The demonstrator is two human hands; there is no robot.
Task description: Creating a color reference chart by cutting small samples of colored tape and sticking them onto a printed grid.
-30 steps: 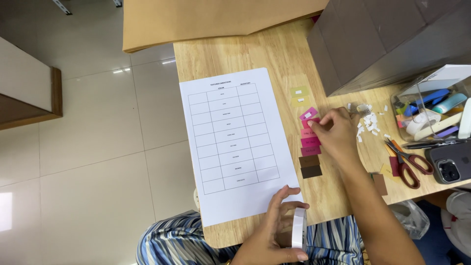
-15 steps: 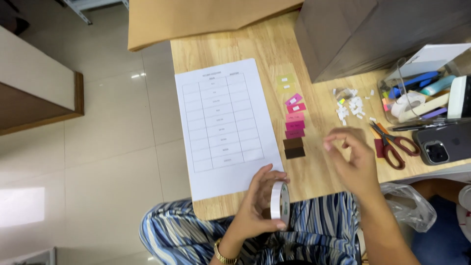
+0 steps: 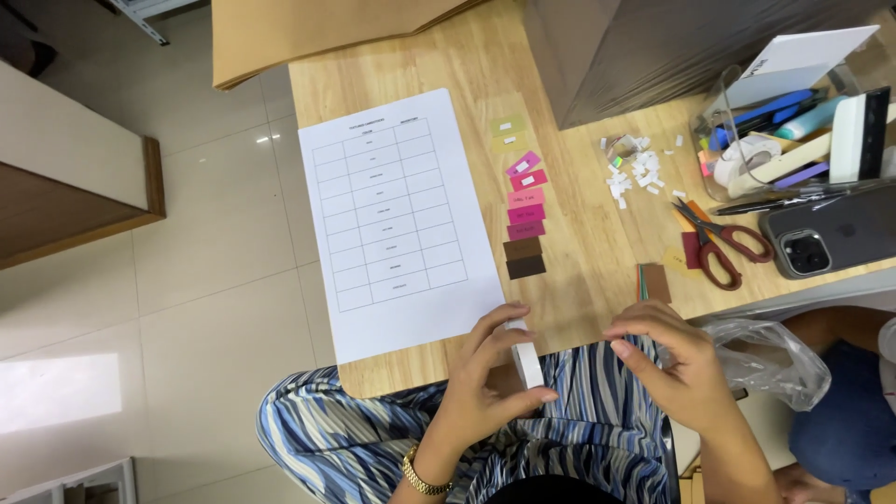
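The right hand has come away from the column of coloured paper swatches and now sits at the near edge of the wooden surface, just right of the white tape roll. The left hand holds that roll upright, fingers clamped on it, below the printed table sheet. The right fingers are pinched together close to the roll, seemingly on a tape end. The swatches lie untouched, well beyond the roll.
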